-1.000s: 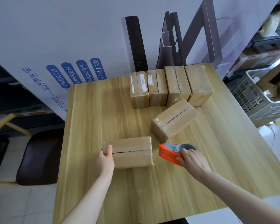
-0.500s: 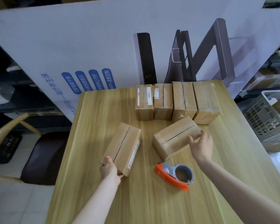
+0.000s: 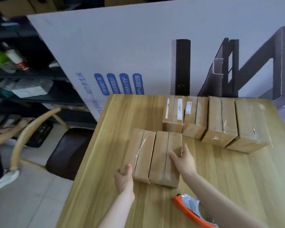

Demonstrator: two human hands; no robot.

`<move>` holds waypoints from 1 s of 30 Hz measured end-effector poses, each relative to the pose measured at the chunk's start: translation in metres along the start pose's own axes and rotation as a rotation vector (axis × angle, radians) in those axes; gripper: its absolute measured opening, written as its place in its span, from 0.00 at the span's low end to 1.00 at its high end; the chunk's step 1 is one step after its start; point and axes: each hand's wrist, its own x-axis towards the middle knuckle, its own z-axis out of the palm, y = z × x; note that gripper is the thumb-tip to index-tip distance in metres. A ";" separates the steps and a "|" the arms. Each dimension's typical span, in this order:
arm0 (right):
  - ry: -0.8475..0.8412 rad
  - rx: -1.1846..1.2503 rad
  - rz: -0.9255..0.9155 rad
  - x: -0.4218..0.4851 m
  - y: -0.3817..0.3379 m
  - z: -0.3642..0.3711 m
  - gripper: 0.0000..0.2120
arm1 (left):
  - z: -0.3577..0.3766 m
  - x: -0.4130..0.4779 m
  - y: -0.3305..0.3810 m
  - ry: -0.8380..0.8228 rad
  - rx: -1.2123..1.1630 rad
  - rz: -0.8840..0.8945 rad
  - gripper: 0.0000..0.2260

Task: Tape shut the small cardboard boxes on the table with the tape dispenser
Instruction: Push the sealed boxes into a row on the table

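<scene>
Two small cardboard boxes lie side by side, lengthways, in the middle of the wooden table (image 3: 115,129). My left hand (image 3: 124,177) grips the near left corner of the left box (image 3: 141,153), whose seam shows clear tape. My right hand (image 3: 183,160) holds the right box (image 3: 163,155), fingers on its top and thumb against its right side. The orange and grey tape dispenser (image 3: 187,208) lies on the table near me, partly hidden under my right forearm. A row of several boxes (image 3: 220,122) stands at the back of the table.
A large white printed board (image 3: 138,46) leans behind the table. A wooden chair with a dark seat (image 3: 67,152) stands off the table's left edge. Another person's arm (image 3: 7,129) reaches toward shelves at the far left.
My hands have brought the two loose boxes together, side by side, and the right box has turned lengthways. The dispenser stays where it lay. My view has swung left.
</scene>
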 end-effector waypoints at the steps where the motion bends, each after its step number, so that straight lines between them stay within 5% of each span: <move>1: 0.023 0.023 0.057 -0.009 0.001 0.002 0.30 | -0.004 0.004 -0.001 -0.010 0.047 0.035 0.25; 6: -0.037 -0.066 0.103 -0.044 0.018 0.024 0.27 | -0.017 0.022 0.001 -0.068 0.081 0.073 0.26; 13: -0.035 -0.098 -0.133 -0.003 -0.070 0.072 0.32 | -0.032 0.056 0.086 -0.022 0.154 0.238 0.27; 20: 0.056 -0.183 -0.162 0.079 -0.154 0.085 0.22 | 0.024 0.107 0.199 -0.175 0.375 0.441 0.26; 24: 0.105 -0.550 -0.127 0.105 -0.145 0.084 0.11 | 0.062 0.135 0.209 -0.360 0.627 0.424 0.26; 30: 0.127 -0.682 -0.215 0.122 -0.125 0.082 0.04 | 0.102 0.157 0.216 -0.369 0.745 0.472 0.27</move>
